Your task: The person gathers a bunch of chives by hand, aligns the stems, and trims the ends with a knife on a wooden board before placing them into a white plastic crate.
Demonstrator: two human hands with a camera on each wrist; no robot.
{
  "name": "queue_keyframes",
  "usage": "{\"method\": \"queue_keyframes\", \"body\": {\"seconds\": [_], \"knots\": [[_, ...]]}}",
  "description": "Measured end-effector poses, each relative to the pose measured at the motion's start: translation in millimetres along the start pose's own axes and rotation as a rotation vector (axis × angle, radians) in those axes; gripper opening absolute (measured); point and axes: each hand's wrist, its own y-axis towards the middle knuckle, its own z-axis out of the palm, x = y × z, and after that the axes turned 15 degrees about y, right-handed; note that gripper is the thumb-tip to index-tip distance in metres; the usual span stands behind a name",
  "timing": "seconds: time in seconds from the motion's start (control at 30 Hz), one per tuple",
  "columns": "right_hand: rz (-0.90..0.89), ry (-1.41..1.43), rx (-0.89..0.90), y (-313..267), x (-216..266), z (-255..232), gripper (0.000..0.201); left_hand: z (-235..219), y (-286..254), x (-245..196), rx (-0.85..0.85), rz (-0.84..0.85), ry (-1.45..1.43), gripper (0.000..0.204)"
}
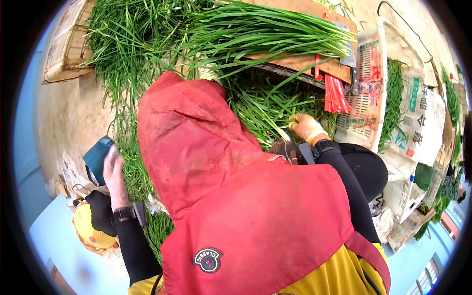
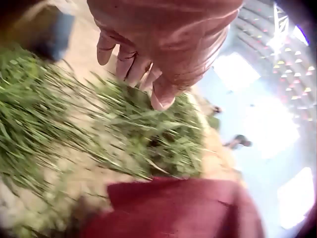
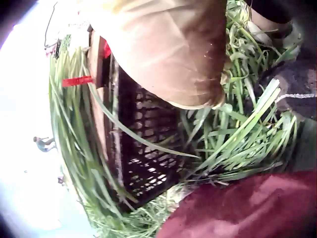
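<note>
My left hand [image 1: 114, 178], in a thin pale glove, is held out at the left with its fingers loosely extended and nothing between them. In the left wrist view its fingertips hang over loose green leaves [image 2: 163, 134]. A dark teal item [image 1: 96, 160] lies right beside that hand in the head view. My right hand [image 1: 307, 128], in a cream glove, is low over long green chive-like leaves [image 1: 268, 105], close to a shoe [image 1: 285, 149]. Its back hides most of its fingers in the right wrist view [image 3: 168, 54]; I cannot tell whether it holds a leaf.
A large bundle of long leaves [image 1: 275, 34] lies on a wooden board [image 1: 295, 62] over a dark slatted crate [image 3: 148, 163]. A knife [image 1: 354, 81] and red strips [image 1: 336, 94] are at the board's right end. A white basket [image 1: 371, 93] stands beyond.
</note>
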Motion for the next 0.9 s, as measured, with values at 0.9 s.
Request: {"method": "queue_keyframes", "body": {"seconds": [0.9], "knots": [[-0.385, 0.039, -0.199, 89.0, 30.3, 65.8, 0.026, 168.2, -63.0, -440.6, 1.086, 1.442, -0.455, 0.06]]}}
